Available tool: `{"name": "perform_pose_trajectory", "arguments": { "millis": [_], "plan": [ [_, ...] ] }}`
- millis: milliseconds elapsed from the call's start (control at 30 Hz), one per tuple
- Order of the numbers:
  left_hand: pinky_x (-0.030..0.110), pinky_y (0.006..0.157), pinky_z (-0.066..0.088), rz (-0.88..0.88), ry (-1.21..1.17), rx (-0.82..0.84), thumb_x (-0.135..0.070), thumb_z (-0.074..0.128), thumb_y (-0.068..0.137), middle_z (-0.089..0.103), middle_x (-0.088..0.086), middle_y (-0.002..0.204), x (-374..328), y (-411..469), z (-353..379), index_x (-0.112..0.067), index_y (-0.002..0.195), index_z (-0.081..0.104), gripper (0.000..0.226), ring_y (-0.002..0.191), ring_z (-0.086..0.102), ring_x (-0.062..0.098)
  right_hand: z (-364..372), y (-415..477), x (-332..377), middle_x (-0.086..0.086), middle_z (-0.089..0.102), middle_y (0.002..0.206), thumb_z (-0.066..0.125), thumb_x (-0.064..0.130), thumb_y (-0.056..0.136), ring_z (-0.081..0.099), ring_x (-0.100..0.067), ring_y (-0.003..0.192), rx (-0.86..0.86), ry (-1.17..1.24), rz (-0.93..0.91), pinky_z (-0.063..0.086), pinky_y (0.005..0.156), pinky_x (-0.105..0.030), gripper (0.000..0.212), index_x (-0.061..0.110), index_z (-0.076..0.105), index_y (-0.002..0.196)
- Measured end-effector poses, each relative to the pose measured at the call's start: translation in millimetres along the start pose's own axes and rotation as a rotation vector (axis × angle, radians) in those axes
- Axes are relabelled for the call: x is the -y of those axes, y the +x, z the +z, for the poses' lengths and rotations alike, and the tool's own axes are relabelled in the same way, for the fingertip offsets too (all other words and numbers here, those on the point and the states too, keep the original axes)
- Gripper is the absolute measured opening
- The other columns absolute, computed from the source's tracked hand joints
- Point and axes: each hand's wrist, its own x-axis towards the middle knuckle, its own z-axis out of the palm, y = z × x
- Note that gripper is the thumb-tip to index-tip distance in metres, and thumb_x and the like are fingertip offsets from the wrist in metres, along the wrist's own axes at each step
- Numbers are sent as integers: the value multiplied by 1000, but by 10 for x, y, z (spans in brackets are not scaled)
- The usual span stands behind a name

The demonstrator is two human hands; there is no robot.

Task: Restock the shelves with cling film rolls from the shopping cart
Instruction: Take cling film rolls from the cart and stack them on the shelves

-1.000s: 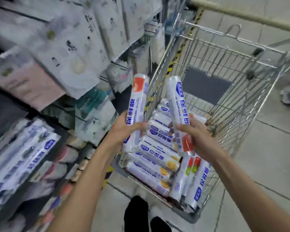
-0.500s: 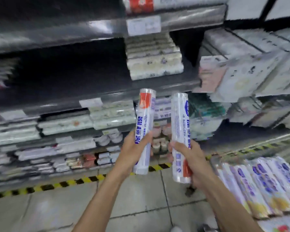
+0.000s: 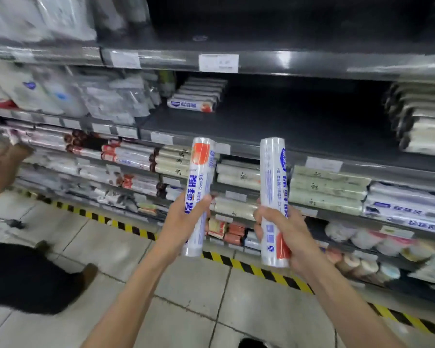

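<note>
My left hand [image 3: 183, 222] grips a white cling film roll [image 3: 199, 172] with blue print, upright, its orange end at the top. My right hand [image 3: 284, 231] grips a second cling film roll [image 3: 272, 177], also upright, its orange end at the bottom. Both rolls are held in front of a dark shelf [image 3: 274, 121] at chest height. At the back left of that shelf lies a small stack of the same rolls [image 3: 195, 101]. The shopping cart is out of view.
Lower shelves hold rows of rolls and boxes [image 3: 327, 187]. Grey boxes [image 3: 422, 121] are stacked at the shelf's right end. Another person's dark trousers and shoe [image 3: 35, 277] stand on the tiled floor at left. Yellow-black tape [image 3: 249, 267] marks the floor along the shelving.
The view has swung from the cart to the shelving and moved closer to it. Both hands keep their rolls upright; the dark shelf now sits straight ahead.
</note>
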Motion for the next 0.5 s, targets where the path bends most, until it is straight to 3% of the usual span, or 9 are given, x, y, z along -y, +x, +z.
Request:
{"name": "perform_pose_trajectory", "arguments": {
  "millis": [133, 233, 400, 500],
  "plan": [
    [23, 59, 51, -2, 7, -30, -34, 56, 91, 57, 10, 83, 152, 518, -569, -19, 93, 54, 15, 70, 59, 19, 512, 540, -14, -7, 60, 64, 67, 12, 81, 53, -15, 47, 6, -74, -1, 46, 45, -26, 25, 6, 55, 102],
    [27, 66, 49, 31, 115, -18, -36, 55, 90, 60, 8, 83, 245, 1008, -912, -20, 93, 54, 16, 73, 59, 17, 808, 1001, -16, -5, 62, 64, 67, 11, 82, 54, -15, 48, 8, -55, 3, 47, 45, -25, 26, 8, 54, 104],
    [11, 58, 46, 44, 296, -26, -36, 60, 88, 60, -4, 92, 300, 1878, -1335, -19, 115, 40, 37, 76, 59, 5, 1165, 1724, 29, -6, 59, 63, 66, 11, 83, 53, -14, 47, -33, -116, -6, 45, 45, -25, 25, 3, 54, 103],
    [17, 56, 41, 103, 487, 11, -35, 59, 90, 56, -2, 98, 290, 2459, -1555, -13, 124, 35, 48, 73, 55, 9, 1309, 2049, 81, -9, 59, 68, 66, 12, 83, 55, -13, 49, -77, -119, -18, 47, 47, -24, 22, 4, 55, 101]
  ]
}}
